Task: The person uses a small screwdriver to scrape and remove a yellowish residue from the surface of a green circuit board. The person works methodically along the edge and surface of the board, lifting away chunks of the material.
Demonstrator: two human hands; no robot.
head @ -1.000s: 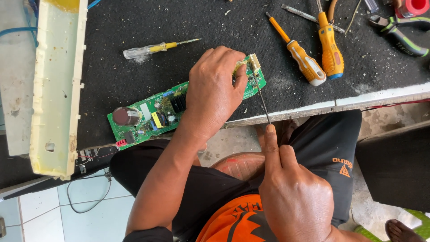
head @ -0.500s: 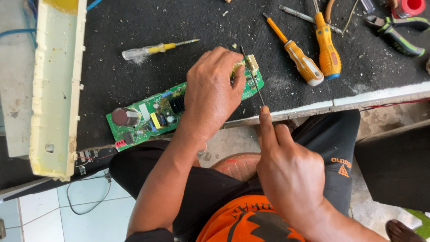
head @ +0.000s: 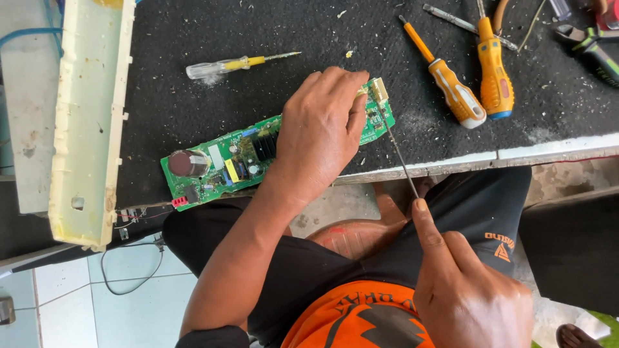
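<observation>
Head view looks straight down on a dark desk (head: 193,96) with the person's lap below it. Left hand (head: 322,132) lies palm down across the green circuit board (head: 225,161), fingers spread and pressing the board flat, the forearm running off toward 7 o'clock; its grip is released, resting on the board rather than closed around it. That board sits near the desk's front edge, tilted so its white-connector end points to 2 o'clock and its dark round capacitor end to 8 o'clock. Right hand (head: 467,290), down at 5 o'clock over the lap, is clenched on a thin metal probe (head: 401,160), forefinger stretched along the shaft, whose tip meets the board's end near 2 o'clock. At 11 o'clock of the board lies a clear-handled tester screwdriver (head: 225,65); two orange screwdrivers (head: 474,80) lie at 2 o'clock, well apart. A long cream plastic casing (head: 87,122) stands at 9 o'clock.
</observation>
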